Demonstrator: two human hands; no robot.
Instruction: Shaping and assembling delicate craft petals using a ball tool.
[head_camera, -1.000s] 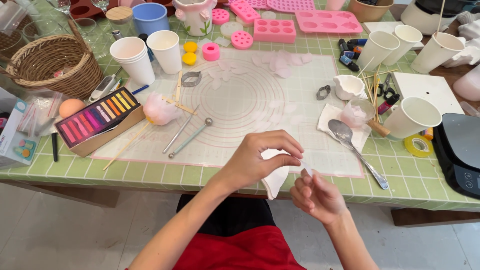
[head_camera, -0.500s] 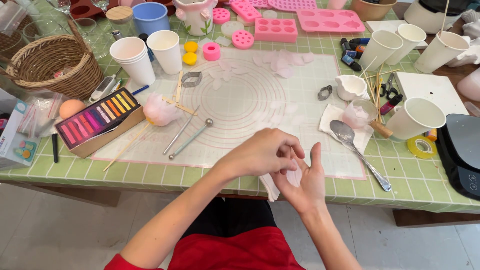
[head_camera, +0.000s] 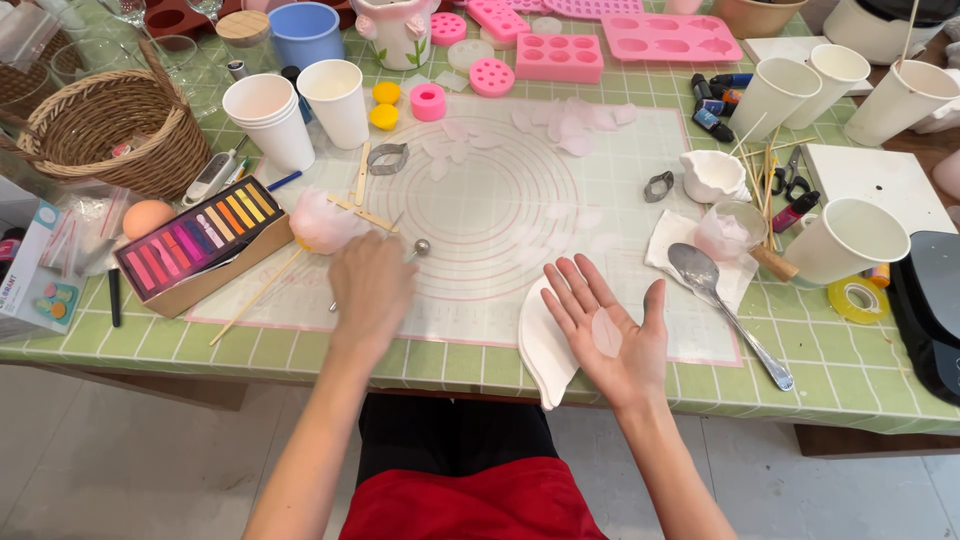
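Observation:
My right hand (head_camera: 605, 330) lies palm up over the table's front edge, fingers spread, with a thin pale pink petal (head_camera: 606, 333) resting flat on the palm. Just left of it a white curved sheet (head_camera: 545, 345) hangs over the edge. My left hand (head_camera: 370, 285) is blurred and reaches onto the silicone mat (head_camera: 500, 200), covering the handles of metal ball tools; one ball tip (head_camera: 421, 246) shows beside the fingers. I cannot see whether its fingers grip a tool. A pink flower on a wooden stick (head_camera: 325, 220) lies just beyond that hand.
A box of coloured pastels (head_camera: 195, 245) and a wicker basket (head_camera: 110, 130) sit at the left. Paper cups (head_camera: 270, 120) stand behind them. On the right are a metal spoon (head_camera: 720, 300), a paper cup (head_camera: 845, 240), a tape roll (head_camera: 857, 298) and a black scale (head_camera: 925, 310). Pink moulds line the back.
Both hands were together near the table's front edge, pinching the petal. Now the left hand has moved left and forward to the tools, and the right hand has opened flat with the petal on it.

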